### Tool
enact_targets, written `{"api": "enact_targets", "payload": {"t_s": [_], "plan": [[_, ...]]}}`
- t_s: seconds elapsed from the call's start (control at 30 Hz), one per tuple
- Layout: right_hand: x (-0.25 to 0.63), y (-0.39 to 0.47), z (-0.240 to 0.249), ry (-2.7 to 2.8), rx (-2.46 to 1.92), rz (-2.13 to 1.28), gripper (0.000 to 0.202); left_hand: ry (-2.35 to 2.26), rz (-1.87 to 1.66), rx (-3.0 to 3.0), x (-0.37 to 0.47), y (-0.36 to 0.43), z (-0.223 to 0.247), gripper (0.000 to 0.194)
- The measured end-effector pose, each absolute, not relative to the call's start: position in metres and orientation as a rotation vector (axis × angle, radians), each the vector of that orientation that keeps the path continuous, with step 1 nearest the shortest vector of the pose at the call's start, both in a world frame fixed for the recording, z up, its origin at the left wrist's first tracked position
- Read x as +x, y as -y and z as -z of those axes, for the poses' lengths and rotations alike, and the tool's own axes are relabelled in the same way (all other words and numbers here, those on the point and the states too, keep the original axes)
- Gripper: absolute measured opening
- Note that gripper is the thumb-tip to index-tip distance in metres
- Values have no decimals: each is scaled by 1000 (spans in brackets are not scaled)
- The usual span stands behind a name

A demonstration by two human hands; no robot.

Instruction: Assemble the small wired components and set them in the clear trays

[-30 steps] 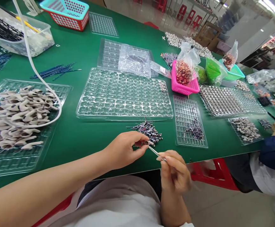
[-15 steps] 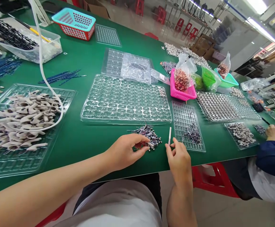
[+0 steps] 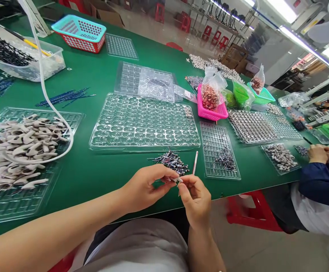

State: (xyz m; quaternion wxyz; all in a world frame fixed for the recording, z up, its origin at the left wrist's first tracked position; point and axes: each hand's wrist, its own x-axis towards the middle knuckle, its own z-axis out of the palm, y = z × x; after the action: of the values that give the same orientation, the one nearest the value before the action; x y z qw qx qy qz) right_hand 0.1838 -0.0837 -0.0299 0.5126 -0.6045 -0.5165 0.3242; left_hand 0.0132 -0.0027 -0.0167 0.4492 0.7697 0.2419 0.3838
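My left hand [image 3: 149,187] is closed in a pinch around a small white earbud shell [image 3: 178,180] above the table's near edge. From the other side, the thumb and forefinger of my right hand [image 3: 196,198] close on the same shell, and the fingertips cover most of it. Just behind my hands lies a heap of small dark wired parts [image 3: 172,162]. A thin white stick [image 3: 195,162] rests on the table beyond my right fingers, apart from them.
A clear tray of moulded pockets [image 3: 144,124] lies ahead. White shells [image 3: 25,147] pile on a tray at left under a white cable [image 3: 43,81]. A tray with dark parts [image 3: 223,158] and a pink basket [image 3: 212,111] stand right. A co-worker's hands [image 3: 320,154] work farther right.
My right hand has let go of the white stick and moved left to the shell in my left hand. The stick now lies on the table. The view has shifted slightly.
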Motion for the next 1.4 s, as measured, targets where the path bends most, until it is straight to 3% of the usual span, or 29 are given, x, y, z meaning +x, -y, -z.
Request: {"api": "enact_targets", "payload": {"t_s": [0.63, 1.4], "plan": [[186, 82, 57, 1304, -1438, -414, 5, -835, -782, 1907, 15, 0, 10, 18], [188, 83, 50, 1281, -1322, -445, 12, -810, -478, 1891, 4, -2, -25, 31]]}}
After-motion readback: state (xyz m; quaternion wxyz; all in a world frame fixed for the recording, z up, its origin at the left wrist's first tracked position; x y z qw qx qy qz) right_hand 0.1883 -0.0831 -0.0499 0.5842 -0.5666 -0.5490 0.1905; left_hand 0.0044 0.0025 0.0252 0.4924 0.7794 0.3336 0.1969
